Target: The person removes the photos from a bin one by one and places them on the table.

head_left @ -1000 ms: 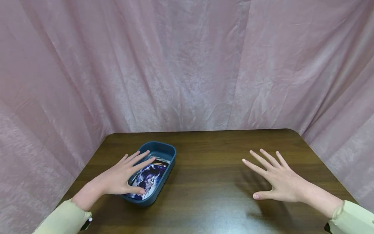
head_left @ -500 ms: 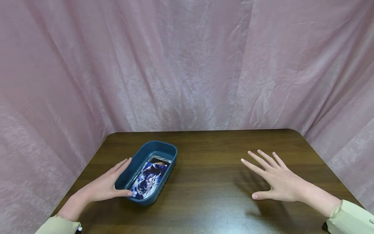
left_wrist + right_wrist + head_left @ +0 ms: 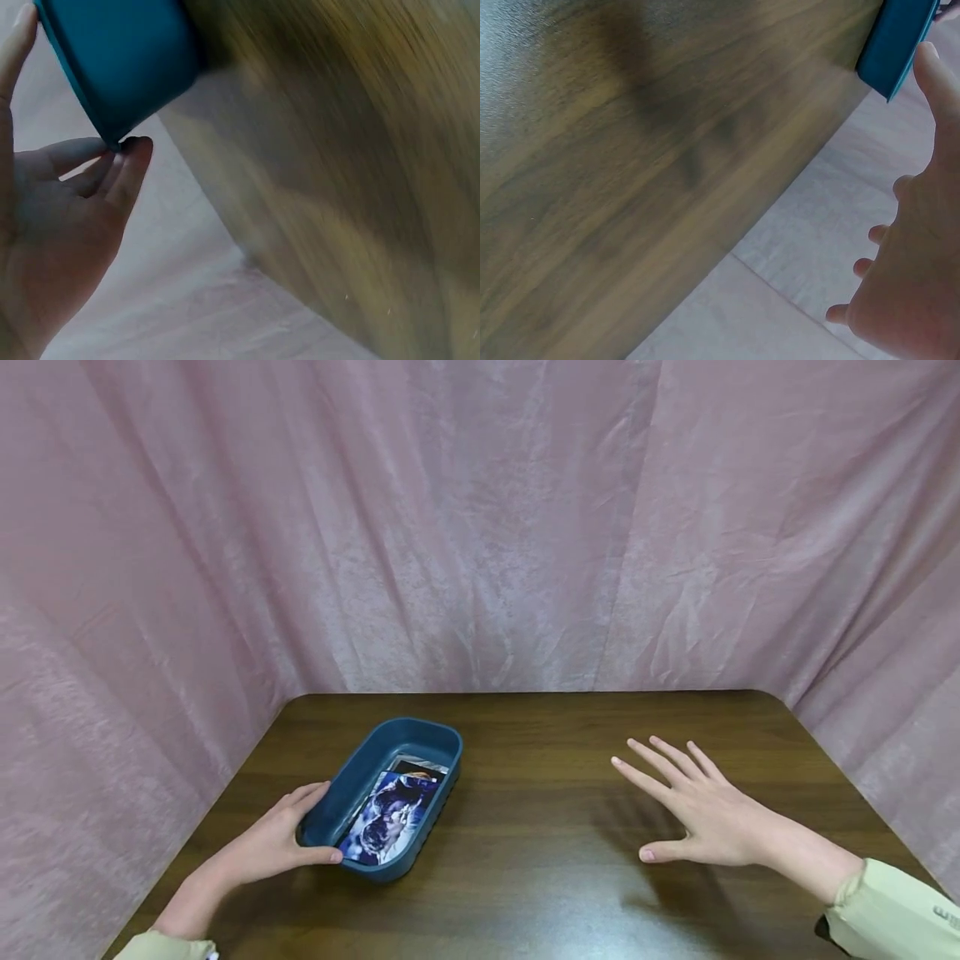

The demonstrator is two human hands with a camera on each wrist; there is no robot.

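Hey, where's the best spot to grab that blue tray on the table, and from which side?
Probably by its long side walls near the middle, coming from above. The blue tray is a narrow oval with upright walls, so thumb and fingers could likely span its width. The left hand already touches its near left end, while the right hand hovers apart over the table. The cards inside lie flat, clear of the rim.

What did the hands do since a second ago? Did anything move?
The left hand slid off the top of the blue tray, back toward the person, and now touches the tray's near left wall from outside. That uncovered the picture cards inside. The right hand stayed spread open over the wooden table, holding nothing. The tray hardly moved.
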